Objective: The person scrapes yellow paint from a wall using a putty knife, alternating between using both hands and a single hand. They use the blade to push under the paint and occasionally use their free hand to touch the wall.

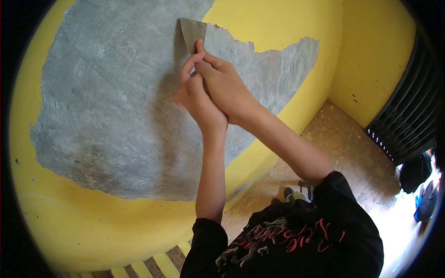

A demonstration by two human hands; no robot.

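A wide metal scraper (193, 31) has its blade against the wall, at the edge where bare grey plaster (106, 102) meets yellow paint (273, 23). Both hands are wrapped together around its handle, which is mostly hidden by the fingers. My right hand (225, 85) lies on the right side, with one finger stretched up onto the blade. Pressed against it from the left and below is my left hand (201, 99), its fingers curled round the grip. The paint edge beside the blade is ragged.
Below the wall is a brown floor (343, 143) with scattered flakes. A dark metal gate (403, 102) stands at the right, with dark bags or cloth (415, 173) beneath it. Striped yellow and brown openings (155, 266) show at the bottom. My shoe (289, 192) is on the floor.
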